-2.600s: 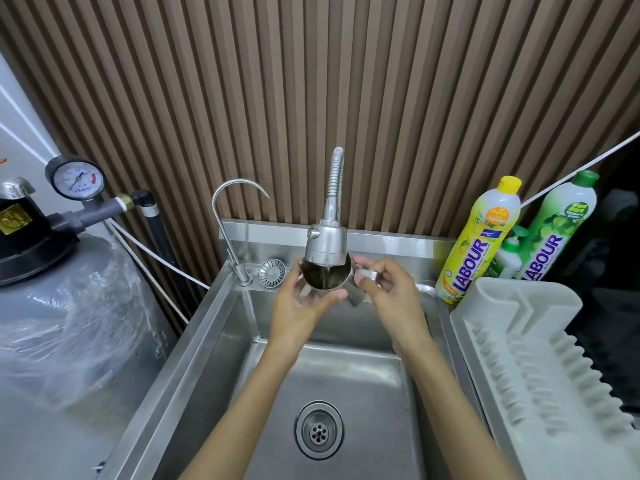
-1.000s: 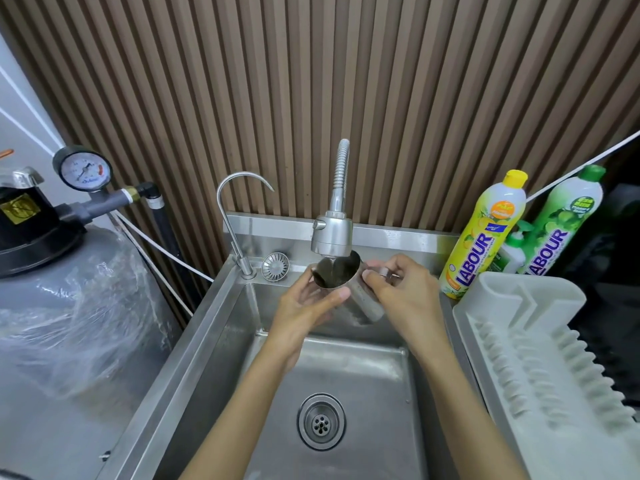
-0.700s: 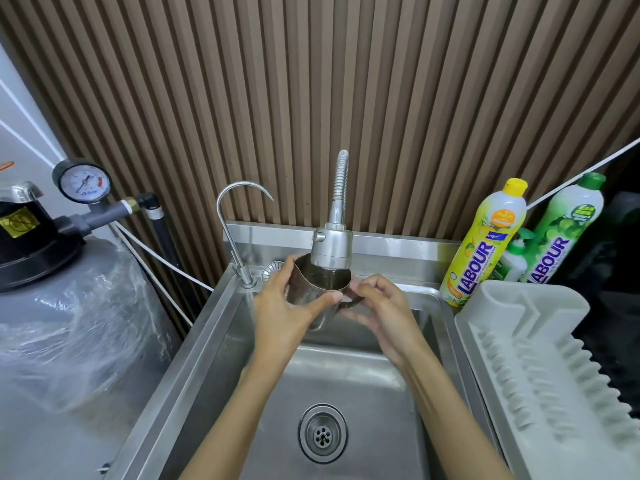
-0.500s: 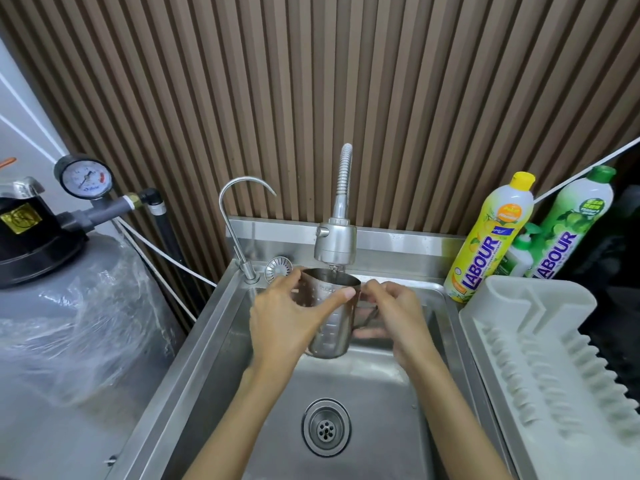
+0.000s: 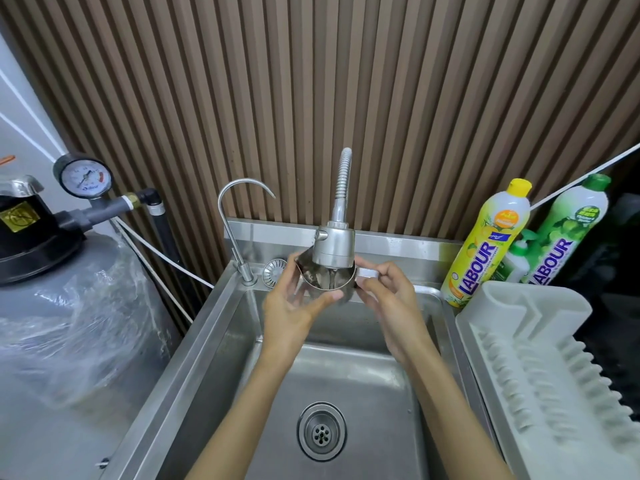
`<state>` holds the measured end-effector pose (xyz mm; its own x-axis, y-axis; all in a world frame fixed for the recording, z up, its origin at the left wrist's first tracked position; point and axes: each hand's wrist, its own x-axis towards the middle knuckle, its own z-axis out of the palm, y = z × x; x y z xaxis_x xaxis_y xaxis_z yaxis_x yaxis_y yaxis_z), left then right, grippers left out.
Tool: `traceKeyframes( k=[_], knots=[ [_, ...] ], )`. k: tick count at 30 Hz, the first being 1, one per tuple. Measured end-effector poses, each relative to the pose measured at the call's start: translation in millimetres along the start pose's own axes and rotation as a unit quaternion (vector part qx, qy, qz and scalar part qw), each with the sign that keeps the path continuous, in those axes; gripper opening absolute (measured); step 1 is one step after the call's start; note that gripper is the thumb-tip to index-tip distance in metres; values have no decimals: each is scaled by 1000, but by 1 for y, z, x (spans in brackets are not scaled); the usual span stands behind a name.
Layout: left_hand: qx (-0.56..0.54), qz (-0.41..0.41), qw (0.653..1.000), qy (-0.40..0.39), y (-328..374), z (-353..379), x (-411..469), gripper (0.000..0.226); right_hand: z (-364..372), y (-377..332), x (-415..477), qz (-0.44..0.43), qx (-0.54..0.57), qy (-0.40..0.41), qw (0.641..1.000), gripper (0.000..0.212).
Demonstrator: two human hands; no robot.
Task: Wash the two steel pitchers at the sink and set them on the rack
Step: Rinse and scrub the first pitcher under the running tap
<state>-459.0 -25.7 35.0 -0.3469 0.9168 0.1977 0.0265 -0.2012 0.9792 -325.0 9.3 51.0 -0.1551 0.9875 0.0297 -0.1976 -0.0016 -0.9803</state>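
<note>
Fingers (image 5: 286, 277) of our left hand (image 5: 287, 310) curl round the pitcher (image 5: 325, 282); our right hand (image 5: 391, 303) pinches its handle at 3 o'clock. We see the tap head (image 5: 334, 249) covering its far rim at 12. From the sink (image 5: 214, 341), the rack (image 5: 540, 358) lies at 3, the soap bottles (image 5: 485, 244) at 1.

Shiny steel pitcher (image 5: 323, 277), sink (image 5: 363, 375)

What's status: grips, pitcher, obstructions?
Left grip holds pitcher body, right grip pinches its handle. Pitcher tilted under faucet head, water running in. Nothing blocks rack; second pitcher not in view.
</note>
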Motion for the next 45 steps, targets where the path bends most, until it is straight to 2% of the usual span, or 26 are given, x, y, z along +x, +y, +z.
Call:
traceKeyframes(
  k=[2,3,6,9,12,15,18,20,23,26,29,32,34,36,39,40,42,43,45],
  knots=[
    [73,62,995,4,4,-6,1,64,0,9,4,53,96,-46,993,28],
    [123,88,989,6,7,-9,0,63,1,14,4,71,107,-57,990,28],
    [241,104,962,70,16,-12,-8,62,3,23,-7,98,72,-56,991,22],
    [285,60,953,83,22,-14,-14,59,1,17,-19,98,15,-35,995,25],
    [196,-50,979,30,23,-15,-17,44,-5,-3,-23,98,-76,6,992,25],
    [102,-139,982,-76,17,-18,-17,41,-10,-17,-24,77,-226,50,970,27],
    [37,-162,974,-152,10,-19,-11,54,-9,-25,-29,-12,-339,91,936,29],
    [-4,-148,975,-168,4,-16,-7,58,-5,-29,-31,-55,-355,100,928,25],
    [-39,-92,987,-125,-1,-6,-4,58,-5,-21,-23,-71,-240,78,965,24],
    [-16,-31,997,-62,1,-3,1,63,-4,-8,-9,-37,-92,35,994,26],
    [113,56,991,-34,9,-5,8,72,-2,6,1,34,74,-19,996,26],
    [251,87,963,40,23,-6,6,61,2,16,-2,97,103,-31,989,26],
    [328,85,938,68,29,-8,1,54,4,13,-8,108,55,-18,993,24],
    [321,37,944,64,29,-10,-3,53,4,2,-12,107,-10,-1,994,21],
    [145,-93,985,-2,21,-15,-7,49,0,-19,-17,86,-174,41,980,21],
    [74,-132,988,-36,15,-16,-8,52,-1,-25,-19,59,-251,52,965,23],
    [-28,-178,979,-97,4,-16,-12,60,2,-38,-25,-8,-407,69,911,24],
    [-55,-184,974,-123,-2,-15,-12,64,3,-41,-28,-36,-447,74,891,23],
    [-81,-176,970,-145,-7,-11,-11,70,4,-39,-29,-70,-435,75,895,22]
  ],
)
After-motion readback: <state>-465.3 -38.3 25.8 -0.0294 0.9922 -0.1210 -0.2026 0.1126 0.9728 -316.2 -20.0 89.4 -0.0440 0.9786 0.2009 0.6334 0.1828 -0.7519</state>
